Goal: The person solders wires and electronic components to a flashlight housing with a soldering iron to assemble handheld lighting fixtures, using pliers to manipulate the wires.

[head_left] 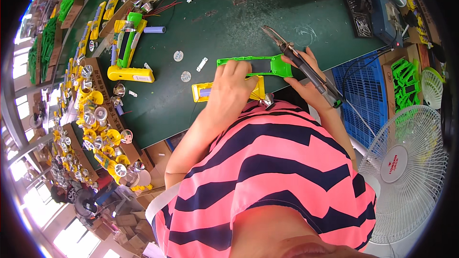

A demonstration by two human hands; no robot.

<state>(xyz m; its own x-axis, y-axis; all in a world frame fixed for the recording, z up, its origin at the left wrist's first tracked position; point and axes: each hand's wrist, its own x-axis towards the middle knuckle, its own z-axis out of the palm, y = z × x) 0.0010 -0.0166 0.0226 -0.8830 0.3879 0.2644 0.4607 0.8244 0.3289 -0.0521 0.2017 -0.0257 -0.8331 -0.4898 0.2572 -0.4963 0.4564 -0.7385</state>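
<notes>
"Closest to the camera, what is there?"

"Wearer's neck, then a pink top with navy zigzags, filling the lower middle. Beyond it lies a dark green counter."

"And the hands?"

"Left hand reaches over two pieces at the counter's near edge. Its fingers curl down onto a bright green frame; I cannot tell whether that grip pinches or only presses. Right hand is at the frame's right end, its grip closed on a long dark tool. The narrow metal tip points up and left, above the counter; the thumb stands apart from the tool."

"Where exactly is the frame?"

"Lying lengthwise, left to right, just beyond a yellow casing. A violet cylinder shows inside the casing, and a shiny silver cup sits by its right end, close to the top."

"What surrounds them?"

"Left of the frame: a small white strip and two pale discs. Farther left, yellow lamps with silver cups crowd together. On the right, a blue crate and a white fan."
</notes>
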